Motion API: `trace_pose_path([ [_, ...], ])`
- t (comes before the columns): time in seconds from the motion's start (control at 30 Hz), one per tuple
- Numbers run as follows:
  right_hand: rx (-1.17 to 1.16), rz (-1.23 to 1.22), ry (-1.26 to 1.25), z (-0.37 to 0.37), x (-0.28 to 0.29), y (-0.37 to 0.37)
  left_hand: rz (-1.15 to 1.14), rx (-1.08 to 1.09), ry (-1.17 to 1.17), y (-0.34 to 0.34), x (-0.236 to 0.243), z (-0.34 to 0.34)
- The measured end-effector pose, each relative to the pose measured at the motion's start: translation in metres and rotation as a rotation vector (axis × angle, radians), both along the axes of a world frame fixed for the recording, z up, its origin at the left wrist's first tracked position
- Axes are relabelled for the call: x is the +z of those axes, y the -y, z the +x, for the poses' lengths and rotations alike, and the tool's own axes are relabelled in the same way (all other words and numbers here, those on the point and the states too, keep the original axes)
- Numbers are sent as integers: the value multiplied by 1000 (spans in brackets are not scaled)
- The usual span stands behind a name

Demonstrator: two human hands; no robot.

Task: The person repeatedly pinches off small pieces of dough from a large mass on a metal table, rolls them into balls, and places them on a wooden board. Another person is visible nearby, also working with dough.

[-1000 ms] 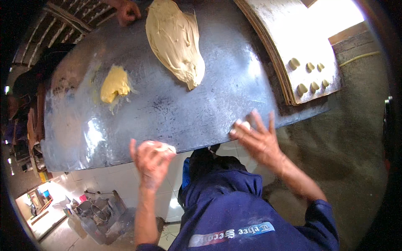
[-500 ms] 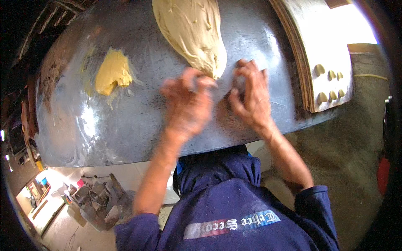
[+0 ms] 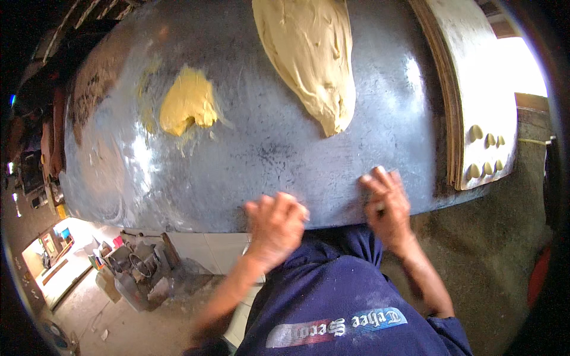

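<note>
Fingers (image 3: 265, 209) on the left hand (image 3: 275, 230) are bending into a loose cup, knuckles up, over the near edge of the table (image 3: 285, 166), and the hand itself is hiding whatever may be sitting beneath, so I cannot tell if they are gripping; across to the right hand (image 3: 389, 210), its fingers are arching forward over the tabletop, a pale spot showing by the thumb that may be dough, though I cannot be sure it is being held. Big dough (image 3: 309, 59) is lying in one long slab up ahead, its narrow tip pointing back toward the near edge, well apart from both hands. Yellow paste (image 3: 187, 101) is sitting off to the left, and six little balls (image 3: 474, 171) are dotting the near end of the board (image 3: 480, 83) at right. By the look of it, small portions are being shaped, and the next move is calling for light, even pressure under cupping palms. Both forearms are slanting inward from below, wrists bending near the edge, hands standing apart
</note>
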State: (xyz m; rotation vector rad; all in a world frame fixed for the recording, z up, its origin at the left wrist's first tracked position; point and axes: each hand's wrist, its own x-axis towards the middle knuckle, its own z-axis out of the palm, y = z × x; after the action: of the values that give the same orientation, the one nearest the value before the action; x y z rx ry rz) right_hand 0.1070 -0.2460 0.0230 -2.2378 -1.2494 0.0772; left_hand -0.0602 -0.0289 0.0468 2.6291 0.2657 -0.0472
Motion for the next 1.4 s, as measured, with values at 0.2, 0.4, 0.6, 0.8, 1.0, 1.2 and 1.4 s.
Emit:
trace_pose_path([
  [0.2, -115, -29, -30, 21, 3, -50, 243, 2, 228, -4, -15, 60],
  [0.4, -26, -90, 89, 29, 0, -6, 169, -6, 77, -17, 1, 23],
  [0.6, -36, 12, -117, -8, 4, -30, 88, 10, 243, 21, -7, 28],
  [0.8, -170, -8, -19, 27, 2, -44, 163, 7, 207, -15, -9, 54],
  [1.0, -41, 5, 48, 17, 6, -17, 84, 17, 174, -4, -10, 21],
  [1.2, -16, 5, -22, 22, 7, -43, 21, -108, 151, 3, -16, 48],
  [1.4, -161, 42, 31, 55, -1, -39, 169, 57, 171, -26, -20, 54],
])
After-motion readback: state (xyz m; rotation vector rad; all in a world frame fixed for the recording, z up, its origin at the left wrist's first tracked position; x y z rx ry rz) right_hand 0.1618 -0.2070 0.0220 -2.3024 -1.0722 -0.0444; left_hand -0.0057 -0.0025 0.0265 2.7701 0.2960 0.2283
